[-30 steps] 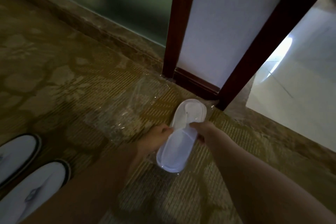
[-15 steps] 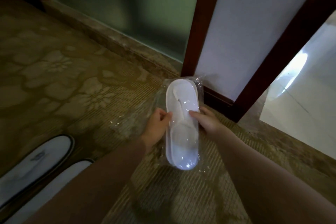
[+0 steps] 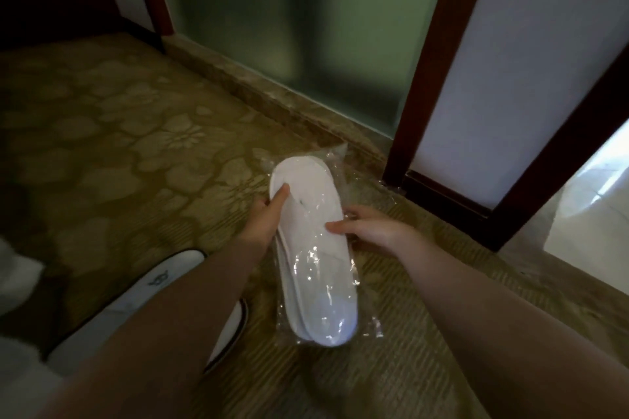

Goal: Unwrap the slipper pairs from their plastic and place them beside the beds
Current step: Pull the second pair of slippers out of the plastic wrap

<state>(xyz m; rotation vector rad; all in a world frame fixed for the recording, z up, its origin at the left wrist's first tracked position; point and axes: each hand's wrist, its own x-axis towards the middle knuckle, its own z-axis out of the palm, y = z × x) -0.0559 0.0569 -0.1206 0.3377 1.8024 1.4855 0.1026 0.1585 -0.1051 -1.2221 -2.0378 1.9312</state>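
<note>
Both hands hold a stacked pair of white flat slippers (image 3: 311, 248) sealed in a clear crinkled plastic bag (image 3: 354, 187), lifted above the patterned olive carpet (image 3: 136, 153). The left hand (image 3: 269, 214) has its grip clenched on the left edge, and the right hand (image 3: 367, 226) pinches the right edge. Two white slippers with dark trim (image 3: 143, 296) lie on the carpet under the left arm.

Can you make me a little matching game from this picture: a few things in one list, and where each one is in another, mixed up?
Things:
1. wrapped slipper pair
2. left hand
3. right hand
4. unwrapped slippers

Places:
A. on the carpet at lower left, partly behind the left forearm
B. held up between both hands, inside clear plastic
C. on the package's left edge, near the far end
D. on the package's right edge, near the middle

Pairs: 1-B, 2-C, 3-D, 4-A
</note>
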